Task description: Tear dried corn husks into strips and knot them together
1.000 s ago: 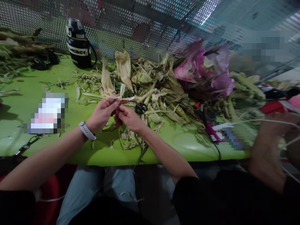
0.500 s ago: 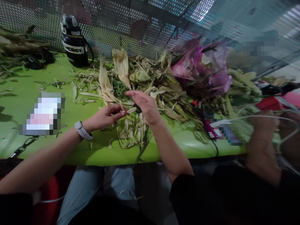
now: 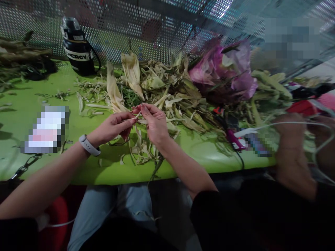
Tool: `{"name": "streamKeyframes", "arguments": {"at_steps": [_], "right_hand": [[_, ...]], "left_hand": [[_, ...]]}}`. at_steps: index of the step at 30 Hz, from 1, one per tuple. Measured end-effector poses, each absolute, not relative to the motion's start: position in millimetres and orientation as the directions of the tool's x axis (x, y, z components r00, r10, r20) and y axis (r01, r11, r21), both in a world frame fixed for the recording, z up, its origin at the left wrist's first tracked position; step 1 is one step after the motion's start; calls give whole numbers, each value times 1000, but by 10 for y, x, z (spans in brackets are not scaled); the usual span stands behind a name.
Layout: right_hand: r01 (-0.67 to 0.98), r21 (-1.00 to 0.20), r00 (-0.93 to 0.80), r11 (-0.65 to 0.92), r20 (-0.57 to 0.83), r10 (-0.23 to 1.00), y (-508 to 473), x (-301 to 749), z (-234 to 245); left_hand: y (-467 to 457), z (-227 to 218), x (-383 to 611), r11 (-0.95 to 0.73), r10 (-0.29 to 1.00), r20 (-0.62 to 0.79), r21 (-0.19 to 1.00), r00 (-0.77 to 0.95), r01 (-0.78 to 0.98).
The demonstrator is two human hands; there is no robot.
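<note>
Above the green tabletop (image 3: 86, 167), my two hands meet at the fingertips. My left hand (image 3: 115, 127), with a pale band on its wrist, pinches a thin pale strip of corn husk (image 3: 138, 115). On the same strip, the thumb and fingers of my right hand (image 3: 157, 126) are closed. Below lie torn husk shreds (image 3: 143, 153) and thin dark strands. Just beyond my fingers are upright dry husks (image 3: 113, 87), a clump of green strands (image 3: 130, 96) and a heap of leafy husks (image 3: 188, 108).
A black bottle (image 3: 78, 52) stands at the back left, near a perforated screen (image 3: 117, 31). A blurred phone (image 3: 43, 130) lies left. To the right are a pink plastic bag (image 3: 222, 73), a magenta tool (image 3: 235, 140) with a cable, and another person's arm (image 3: 290, 150).
My right hand has gone from raised, extended fingers to a pinch on the strip, moving in beside my left hand. The camera view has shifted slightly.
</note>
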State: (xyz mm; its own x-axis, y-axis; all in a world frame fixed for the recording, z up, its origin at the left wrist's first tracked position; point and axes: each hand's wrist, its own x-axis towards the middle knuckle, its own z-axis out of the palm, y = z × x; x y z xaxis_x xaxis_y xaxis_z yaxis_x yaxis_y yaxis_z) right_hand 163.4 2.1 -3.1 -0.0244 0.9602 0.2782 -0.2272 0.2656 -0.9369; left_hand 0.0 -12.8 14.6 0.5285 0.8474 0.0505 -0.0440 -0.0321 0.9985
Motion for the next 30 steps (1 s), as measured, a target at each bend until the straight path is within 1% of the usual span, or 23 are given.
{"name": "streamKeyframes", "arguments": {"at_steps": [2,7,9,11,13,17,19,21,24,26,30], "right_hand": [[-193,-948,-37,254,266,963,28,1642,-25],[-104,-980,-200,170,188,962,88,1735,56],[-57,-977,-183,205,212,960,108,1783,94],[15,-966,-126,258,254,959,118,1820,120],[85,-954,-114,289,279,953,119,1840,128],[158,-919,-181,362,334,925,96,1825,115],[147,-905,-160,399,377,912,76,1799,106],[130,-907,-122,401,387,914,61,1772,95],[124,-929,-87,349,340,936,71,1746,68],[116,-946,-105,301,290,951,109,1752,49],[73,-981,-156,178,165,974,203,1822,50]], "left_hand": [[-122,122,-5,-15,851,38,999,523,-49],[-102,39,-8,87,859,5,984,512,-156],[-101,29,-5,125,852,1,970,523,-206],[-103,30,1,131,862,14,959,507,-250],[-104,29,9,122,876,22,957,482,-265],[-95,18,12,69,889,15,984,457,-166],[-88,20,3,62,880,1,991,474,-117],[-85,28,-6,79,862,-25,993,506,-84],[-95,32,-3,122,850,-73,991,521,-59],[-108,29,16,165,854,-95,982,512,-93],[-119,39,56,267,884,-112,919,454,-292]]}}
